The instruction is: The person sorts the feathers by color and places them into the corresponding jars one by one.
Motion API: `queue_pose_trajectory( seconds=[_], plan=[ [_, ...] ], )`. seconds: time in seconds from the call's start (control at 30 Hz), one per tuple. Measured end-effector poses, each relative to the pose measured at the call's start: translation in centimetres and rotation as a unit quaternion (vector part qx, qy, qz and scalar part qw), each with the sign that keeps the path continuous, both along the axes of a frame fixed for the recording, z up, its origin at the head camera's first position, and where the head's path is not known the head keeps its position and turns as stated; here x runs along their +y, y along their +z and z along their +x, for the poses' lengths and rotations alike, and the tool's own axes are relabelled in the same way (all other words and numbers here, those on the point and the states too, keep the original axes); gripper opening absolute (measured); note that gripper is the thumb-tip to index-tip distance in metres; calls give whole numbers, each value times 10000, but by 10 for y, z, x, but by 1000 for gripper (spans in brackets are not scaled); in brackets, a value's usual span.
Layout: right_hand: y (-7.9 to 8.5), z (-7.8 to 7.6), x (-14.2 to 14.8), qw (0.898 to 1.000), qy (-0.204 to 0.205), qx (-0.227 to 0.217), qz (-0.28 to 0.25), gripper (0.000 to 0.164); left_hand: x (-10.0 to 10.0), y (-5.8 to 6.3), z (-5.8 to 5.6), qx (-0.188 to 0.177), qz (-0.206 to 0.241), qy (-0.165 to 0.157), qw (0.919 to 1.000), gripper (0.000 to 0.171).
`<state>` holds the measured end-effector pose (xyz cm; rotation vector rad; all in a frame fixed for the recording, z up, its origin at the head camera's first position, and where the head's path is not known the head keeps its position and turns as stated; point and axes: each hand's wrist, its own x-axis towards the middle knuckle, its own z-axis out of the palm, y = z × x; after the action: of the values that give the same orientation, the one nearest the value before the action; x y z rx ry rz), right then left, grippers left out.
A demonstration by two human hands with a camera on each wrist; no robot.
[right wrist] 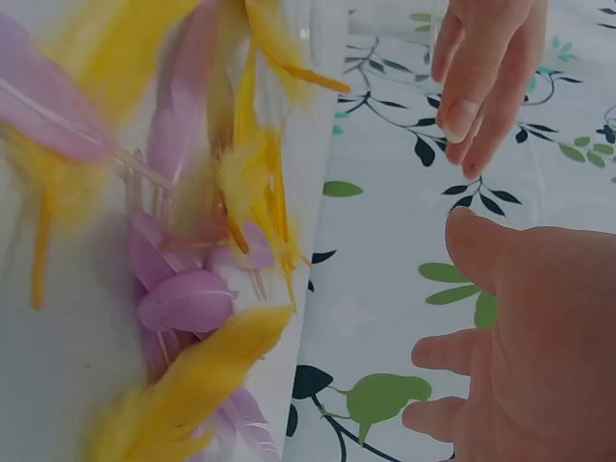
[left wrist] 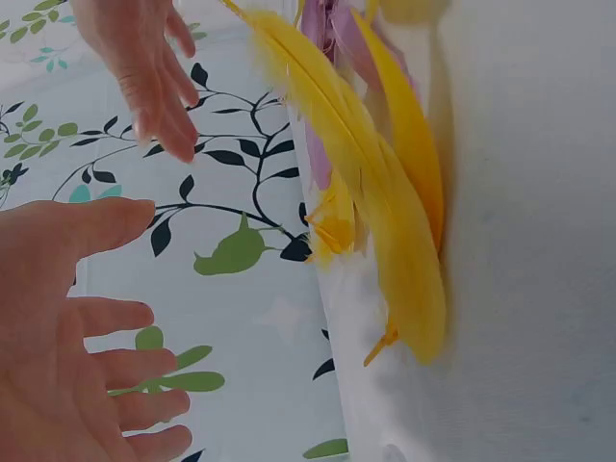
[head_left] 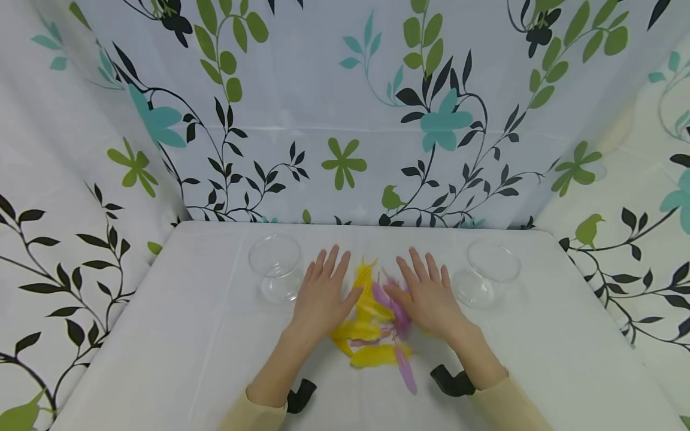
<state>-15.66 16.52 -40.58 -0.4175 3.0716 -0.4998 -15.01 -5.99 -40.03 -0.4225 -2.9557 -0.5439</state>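
Note:
A loose heap of yellow feathers (head_left: 369, 317) and purple feathers (head_left: 400, 317) lies mid-table between the hands. My left hand (head_left: 323, 296) hovers at the heap's left side, palm down with fingers straight and spread. On the other side is my right hand (head_left: 430, 299), also spread flat, its thumb over the purple feathers. Neither hand holds anything. In the left wrist view a long yellow feather (left wrist: 385, 202) lies in front of the left hand. Purple feathers (right wrist: 188, 300) mix with yellow ones in the right wrist view. Parts of the heap are hidden under the right hand.
One clear glass bowl (head_left: 276, 263) stands behind the left hand, and another clear bowl (head_left: 492, 266) stands behind the right. Black wrist pieces (head_left: 451, 382) show beside both forearms. A leaf-patterned curtain (head_left: 345, 108) rises behind the white table (head_left: 178, 335).

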Motion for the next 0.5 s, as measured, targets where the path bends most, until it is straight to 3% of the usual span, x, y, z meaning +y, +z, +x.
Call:
queue_pose_trajectory(
  seconds=[0.2, 0.37, 0.5],
  plan=[
    [-7, 12, 0, 9999, -15, 121, -4, 71, -6, 1, 12, 172, 698, 97, 9974, 68],
    [-8, 20, -1, 9998, -35, 178, -124, 68, -10, 3, 20, 194, 1426, 273, 9892, 66],
    [-7, 25, -1, 9996, -65, 215, -182, 66, -14, 8, 26, 200, 1729, 407, 9839, 68]
  ],
)
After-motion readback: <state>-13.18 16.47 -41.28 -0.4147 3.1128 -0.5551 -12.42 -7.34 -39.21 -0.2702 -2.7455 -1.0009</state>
